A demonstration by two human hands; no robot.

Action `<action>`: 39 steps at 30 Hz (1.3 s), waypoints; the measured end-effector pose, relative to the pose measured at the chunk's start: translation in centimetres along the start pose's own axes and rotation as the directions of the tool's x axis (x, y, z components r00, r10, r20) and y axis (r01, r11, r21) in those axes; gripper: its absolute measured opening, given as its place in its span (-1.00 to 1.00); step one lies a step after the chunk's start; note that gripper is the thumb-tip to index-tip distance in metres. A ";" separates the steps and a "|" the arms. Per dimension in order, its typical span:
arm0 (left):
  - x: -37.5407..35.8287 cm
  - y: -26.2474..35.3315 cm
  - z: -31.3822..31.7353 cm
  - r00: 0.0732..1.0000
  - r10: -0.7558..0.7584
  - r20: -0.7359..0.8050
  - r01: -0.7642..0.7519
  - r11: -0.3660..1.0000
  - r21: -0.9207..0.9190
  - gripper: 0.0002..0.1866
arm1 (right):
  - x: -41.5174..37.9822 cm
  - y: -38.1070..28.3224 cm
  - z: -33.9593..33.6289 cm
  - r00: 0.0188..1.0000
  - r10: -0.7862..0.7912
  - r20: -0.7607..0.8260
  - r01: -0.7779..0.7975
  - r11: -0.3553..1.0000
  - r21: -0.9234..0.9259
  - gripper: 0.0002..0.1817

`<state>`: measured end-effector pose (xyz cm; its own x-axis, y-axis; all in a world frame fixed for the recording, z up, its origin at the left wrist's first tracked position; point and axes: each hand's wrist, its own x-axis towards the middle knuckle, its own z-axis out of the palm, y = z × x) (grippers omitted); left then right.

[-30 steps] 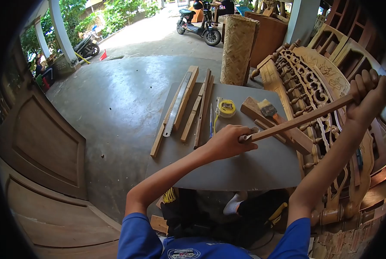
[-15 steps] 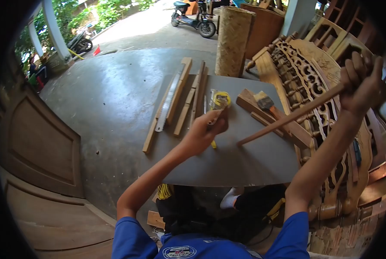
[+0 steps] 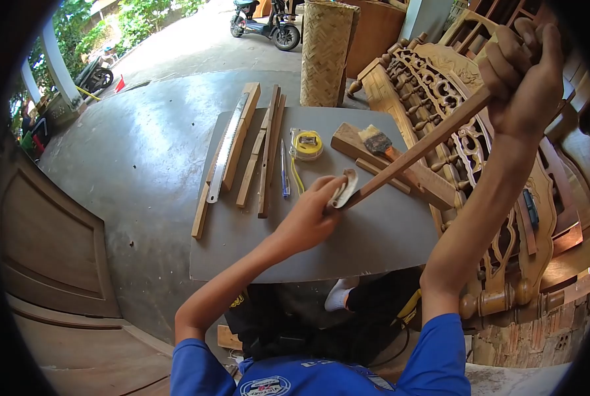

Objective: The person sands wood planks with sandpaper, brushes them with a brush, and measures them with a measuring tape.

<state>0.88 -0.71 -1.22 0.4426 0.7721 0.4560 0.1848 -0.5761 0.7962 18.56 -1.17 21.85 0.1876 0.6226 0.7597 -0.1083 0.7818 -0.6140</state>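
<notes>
My right hand [image 3: 529,96] is raised at the upper right, its fingers wrapped round one end of a long wooden stick [image 3: 419,150]. The stick slants down to the left above the grey tabletop [image 3: 308,257]. At its lower end, my left hand [image 3: 308,218] is closed on a folded piece of sandpaper [image 3: 346,189], which touches the stick or lies right beside it. Beyond that hand are a yellow tape measure [image 3: 307,143] and a blue pen [image 3: 284,173]. Under the stick, a paintbrush [image 3: 378,141] rests on a long wooden block [image 3: 433,188].
Several wooden strips [image 3: 247,173] and a saw blade [image 3: 227,153] lie on the table's left part. Carved wooden furniture [image 3: 460,125] stands close on the right. A woven roll [image 3: 324,56] is behind the table, and wooden panels [image 3: 50,244] are at left.
My left hand has brought the sandpaper to the stick's lower end. My right hand has risen with the stick. The view has shifted, moving the table slightly left.
</notes>
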 end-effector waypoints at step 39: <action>1.3 3.6 2.3 0.995 -0.097 -0.021 0.098 0.995 0.036 -0.37 | 0.2 1.0 2.6 0.963 -0.073 -0.259 0.027 0.984 -0.176 -0.61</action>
<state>4.14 -2.41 1.29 0.4039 0.8300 0.3846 0.2588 -0.5069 0.8222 15.93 -0.17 22.01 0.4418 0.5339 0.7210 0.0702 0.7806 -0.6210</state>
